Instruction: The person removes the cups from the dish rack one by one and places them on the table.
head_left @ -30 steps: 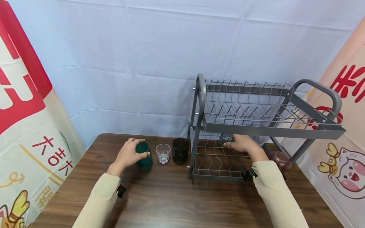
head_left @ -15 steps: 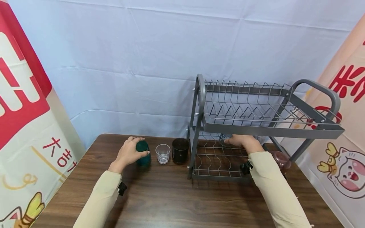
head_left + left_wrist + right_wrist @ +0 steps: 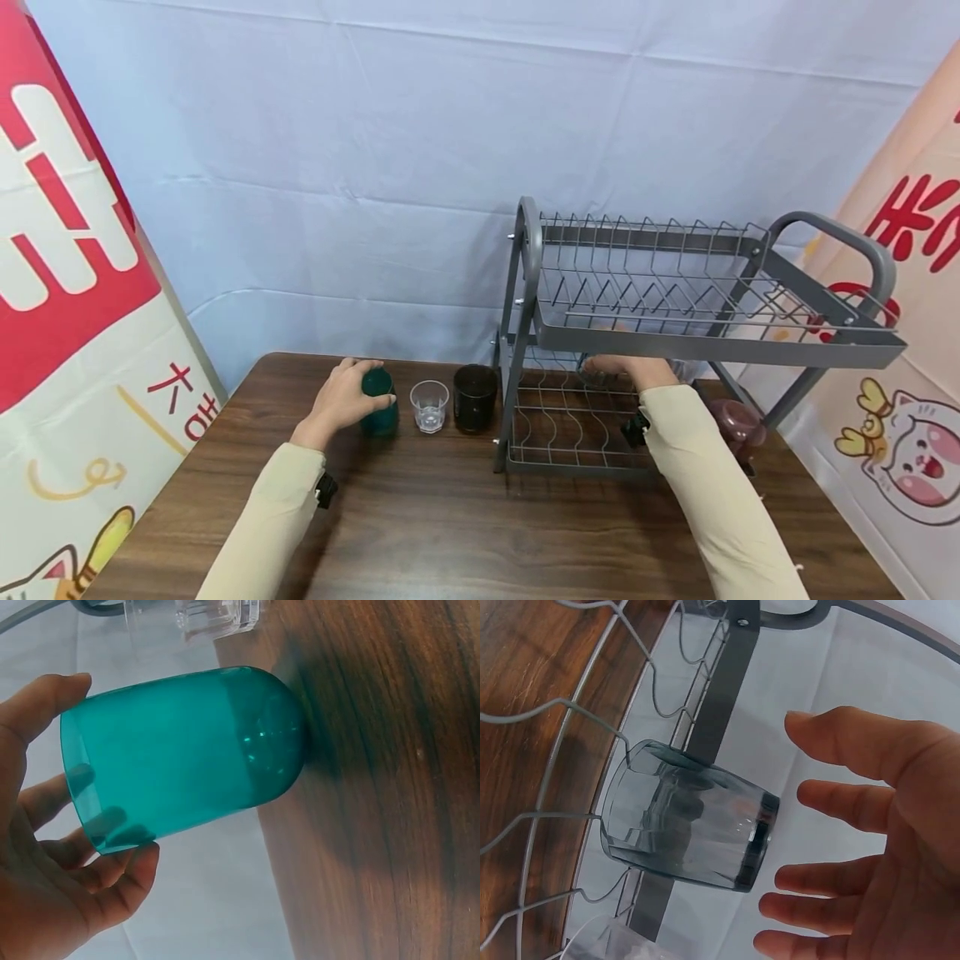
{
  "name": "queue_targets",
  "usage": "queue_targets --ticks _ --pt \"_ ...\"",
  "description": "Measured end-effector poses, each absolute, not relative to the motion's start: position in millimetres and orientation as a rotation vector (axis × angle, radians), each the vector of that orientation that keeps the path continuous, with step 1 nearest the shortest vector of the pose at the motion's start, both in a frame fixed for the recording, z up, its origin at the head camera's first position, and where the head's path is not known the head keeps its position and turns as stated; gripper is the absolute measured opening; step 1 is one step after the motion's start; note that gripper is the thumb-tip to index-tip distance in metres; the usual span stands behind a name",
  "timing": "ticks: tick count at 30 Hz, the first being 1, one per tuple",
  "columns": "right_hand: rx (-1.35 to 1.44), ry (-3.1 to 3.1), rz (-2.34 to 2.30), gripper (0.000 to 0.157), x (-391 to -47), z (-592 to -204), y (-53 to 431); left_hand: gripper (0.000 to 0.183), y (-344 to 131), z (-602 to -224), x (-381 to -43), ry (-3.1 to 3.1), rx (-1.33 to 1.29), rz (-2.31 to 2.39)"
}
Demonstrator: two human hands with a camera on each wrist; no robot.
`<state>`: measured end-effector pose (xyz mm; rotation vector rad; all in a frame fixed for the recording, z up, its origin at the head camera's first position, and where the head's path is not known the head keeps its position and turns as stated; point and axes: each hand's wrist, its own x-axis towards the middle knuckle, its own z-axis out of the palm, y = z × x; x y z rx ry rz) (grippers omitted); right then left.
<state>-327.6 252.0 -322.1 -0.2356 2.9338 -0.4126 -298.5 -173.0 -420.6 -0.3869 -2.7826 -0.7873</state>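
A teal cup [image 3: 379, 412] stands on the table, and my left hand [image 3: 341, 404] holds it round the rim. In the left wrist view the thumb lies on one side of the cup [image 3: 180, 757] and the fingers on the other. On the rack's lower tier, a grey-tinted glass [image 3: 690, 821] rests mouth down on the wires. My right hand [image 3: 885, 847] is apart from its base, fingers spread and nothing between them. In the head view the upper tier partly hides this right hand [image 3: 637, 368].
A clear glass [image 3: 430, 408] and a dark cup [image 3: 475, 400] stand between the teal cup and the two-tier grey dish rack [image 3: 720, 343]. A pinkish glass [image 3: 737, 423] is at the rack's right end. Behind the table [image 3: 450, 525] hangs a pale cloth [image 3: 375, 208].
My right hand has let go of the grey-tinted glass and drawn up off it, its forearm shifting left. The left hand stays on the teal cup.
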Motion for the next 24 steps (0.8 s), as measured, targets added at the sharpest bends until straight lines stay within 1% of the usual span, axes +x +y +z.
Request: queue_targets --ticks 3,7,13,16,21,24 --pt "-0.248 2.942 -0.368 0.058 -334 -323 253 0.064 -171 -421 -300 -2.790 -0.391 -0.790" --pt "-0.312 2.978 -0.261 0.052 -348 -331 258 0.064 -169 -421 -302 -2.786 -0.379 -0.784" --pt "-0.281 2.990 -0.317 0.068 -364 -341 268 0.065 -167 -421 -304 -2.783 -0.370 -0.774" --pt "-0.261 2.980 -0.375 0.073 -365 -341 270 0.065 -167 -422 -305 -2.793 -0.371 -0.760" --pt "-0.235 2.949 -0.453 0.075 -359 -339 270 0.063 -169 -422 -305 -2.790 -0.370 -0.761" --pt "-0.241 2.946 -0.497 0.072 -354 -336 266 0.064 -170 -423 -305 -2.785 -0.388 -0.771"
